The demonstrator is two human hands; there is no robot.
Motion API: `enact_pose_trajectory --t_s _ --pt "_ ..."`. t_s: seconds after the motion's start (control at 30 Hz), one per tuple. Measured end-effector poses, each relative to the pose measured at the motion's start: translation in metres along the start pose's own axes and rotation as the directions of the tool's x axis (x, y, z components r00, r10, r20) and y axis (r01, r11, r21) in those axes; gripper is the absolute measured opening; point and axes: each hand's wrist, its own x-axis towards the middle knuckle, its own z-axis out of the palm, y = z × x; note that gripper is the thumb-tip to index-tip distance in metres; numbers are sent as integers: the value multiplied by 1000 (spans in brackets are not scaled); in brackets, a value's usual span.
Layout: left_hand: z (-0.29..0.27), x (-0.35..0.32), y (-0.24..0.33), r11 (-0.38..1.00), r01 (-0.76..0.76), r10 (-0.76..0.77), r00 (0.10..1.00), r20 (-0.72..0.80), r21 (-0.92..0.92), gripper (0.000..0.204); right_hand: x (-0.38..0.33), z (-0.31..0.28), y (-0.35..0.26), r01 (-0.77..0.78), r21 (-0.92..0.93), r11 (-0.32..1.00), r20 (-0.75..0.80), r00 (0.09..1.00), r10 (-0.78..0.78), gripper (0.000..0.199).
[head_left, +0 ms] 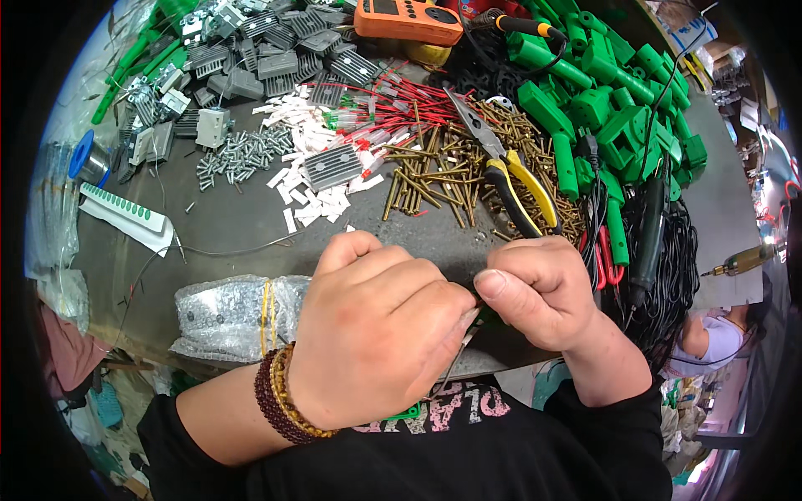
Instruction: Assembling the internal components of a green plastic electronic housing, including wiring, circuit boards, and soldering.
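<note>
Both of my hands are closed and held close together above the table's near edge. My left hand (380, 313), with beaded bracelets (280, 397) at the wrist, has its fingers curled under, so what it grips is hidden. A thin dark wire (455, 365) shows below its fingers, and a bit of a green part (409, 412) peeks out under the palm. My right hand (539, 288) is curled into a fist with the thumb toward the left hand; its contents are hidden too. Just beyond it lie yellow-and-black long-nose pliers (522, 188). A bubble-wrap bundle (234, 317) lies left of my left hand.
Grey finned heat sinks (280, 63), screws (242, 159), white sleeves (305, 204), red-wired parts (401, 108) and brass rods (426, 179) cover the table's far side. Green plastic housings (601, 92), black cables (677, 259) and an orange meter (409, 18) lie right and back. A solder spool (90, 159) stands left.
</note>
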Motion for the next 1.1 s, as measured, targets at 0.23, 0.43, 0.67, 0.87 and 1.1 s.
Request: enact_pose_trajectory --t_s 0.23,0.43,0.67,0.87,1.1 --pt "1 -1 0 1000 11 -11 1000 -18 6 12 0 -6 -2 -266 261 928 126 962 240 43" --pt "-1 -3 0 997 69 -70 998 -11 -26 12 -3 -41 18 -93 -435 895 -167 986 21 20" --pt "-2 -1 4 997 70 -70 998 5 -30 10 0 -12 2 310 -363 879 106 951 -291 32" --pt "-2 -4 5 995 86 -87 996 -8 -57 11 15 -9 -1 354 -304 885 85 935 -344 23" --pt "3 -8 2 996 57 -60 997 -45 -72 12 94 5 30 231 -621 749 131 973 -192 12"
